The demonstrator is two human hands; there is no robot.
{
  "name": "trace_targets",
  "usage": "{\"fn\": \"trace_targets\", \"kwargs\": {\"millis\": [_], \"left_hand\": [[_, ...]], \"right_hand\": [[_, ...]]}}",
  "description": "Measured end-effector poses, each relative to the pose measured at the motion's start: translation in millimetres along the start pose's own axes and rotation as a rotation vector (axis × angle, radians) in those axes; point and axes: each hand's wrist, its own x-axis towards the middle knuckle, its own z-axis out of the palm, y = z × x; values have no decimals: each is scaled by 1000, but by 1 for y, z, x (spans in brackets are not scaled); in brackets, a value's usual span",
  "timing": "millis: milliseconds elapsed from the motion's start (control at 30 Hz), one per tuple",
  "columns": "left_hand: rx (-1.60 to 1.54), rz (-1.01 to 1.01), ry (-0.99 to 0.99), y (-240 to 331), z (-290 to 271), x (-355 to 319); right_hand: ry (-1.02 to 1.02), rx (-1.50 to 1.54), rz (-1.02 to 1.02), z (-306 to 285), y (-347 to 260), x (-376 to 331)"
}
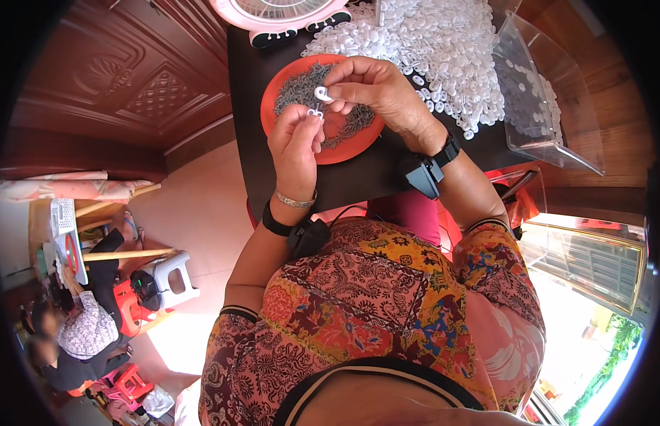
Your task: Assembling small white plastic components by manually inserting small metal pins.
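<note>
Over an orange plate [268, 131] both of my hands are raised close together. My right hand [383, 89] pinches a small white oval plastic piece with a hole [322, 94] between thumb and fingers. Just below and left of it, my left hand [296, 145] is closed on a small white looped plastic piece [315, 113], partly covered by the fingertips. The two pieces are near each other; whether they touch I cannot tell. Many small thin grey pieces [294, 91] lie in the plate under my hands, too small to name.
A large heap of white oval plastic pieces [444, 50] covers the dark table's [262, 64] far right, beside a clear plastic bin [557, 128]. A pink fan [280, 14] stands at the far edge. Other people [88, 326] sit at lower left near a stool [175, 280].
</note>
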Motion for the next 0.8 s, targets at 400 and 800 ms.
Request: {"fn": "trace_targets", "kwargs": {"millis": [400,800], "left_hand": [[38,-17,-4,0,1,1],[11,-34,15,-2,-1,2]], "right_hand": [[-33,-80,-43,3,0,-3],[-143,-309,-160,11,9,-5]]}}
